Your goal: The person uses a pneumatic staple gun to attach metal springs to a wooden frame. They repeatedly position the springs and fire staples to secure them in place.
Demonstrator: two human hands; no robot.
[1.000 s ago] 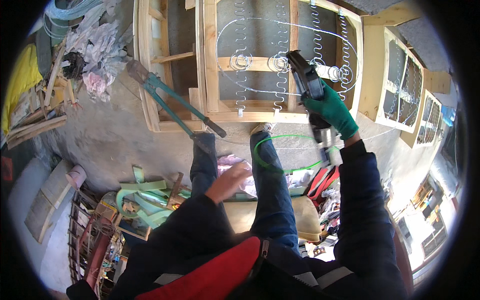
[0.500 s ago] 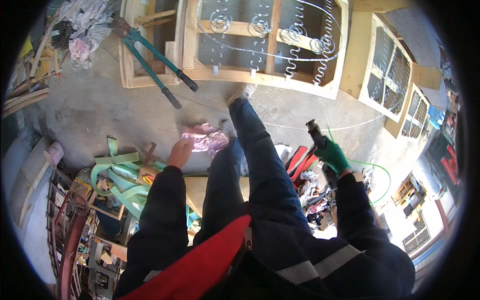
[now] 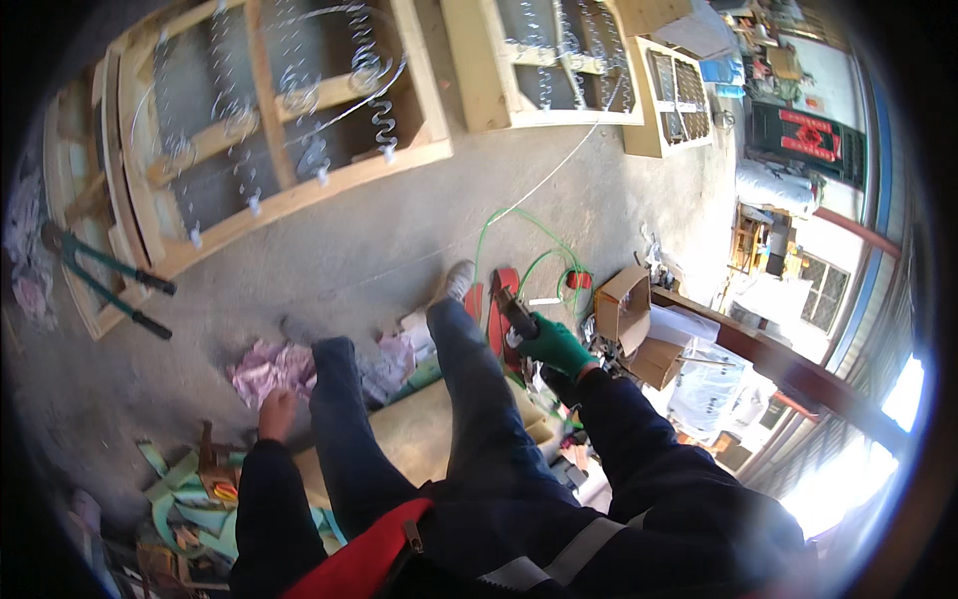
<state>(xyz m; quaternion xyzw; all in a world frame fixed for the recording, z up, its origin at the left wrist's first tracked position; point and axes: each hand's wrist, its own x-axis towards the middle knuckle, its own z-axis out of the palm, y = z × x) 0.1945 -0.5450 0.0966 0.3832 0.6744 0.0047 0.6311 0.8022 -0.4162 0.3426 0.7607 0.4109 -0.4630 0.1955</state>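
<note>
The right hand (image 3: 559,344), in a green glove, has its fingers closed round the grip of a dark tool (image 3: 514,313); which finger rests where cannot be told. The tool is held out beside the right leg, its nose up-left, over red straps (image 3: 505,285). The left hand (image 3: 277,412) is bare and hangs by a crumpled pink sheet (image 3: 267,371); whether its fingers are spread or pressed together, or touch the sheet, I can't tell.

Further out stands a wooden frame (image 3: 301,203). Zigzag springs (image 3: 384,125) already cross its main bay and meet the near rail, and coils (image 3: 369,75) sit along the middle slat. A wire loop (image 3: 407,52) lies over them (fixed or loose, I can't say). The narrower left bay shows no springs that I can make out, so it looks less far along; a second frame (image 3: 574,118) carries springs too.

Bare floor (image 3: 359,240) opens between the near rail and the feet, though a thin white line (image 3: 559,170) crosses it and a green hose (image 3: 483,235) loops near the right shoe. Cutters (image 3: 105,259) overhang the frame's left edge; a box (image 3: 624,304) crowds the right hand's outer side.
</note>
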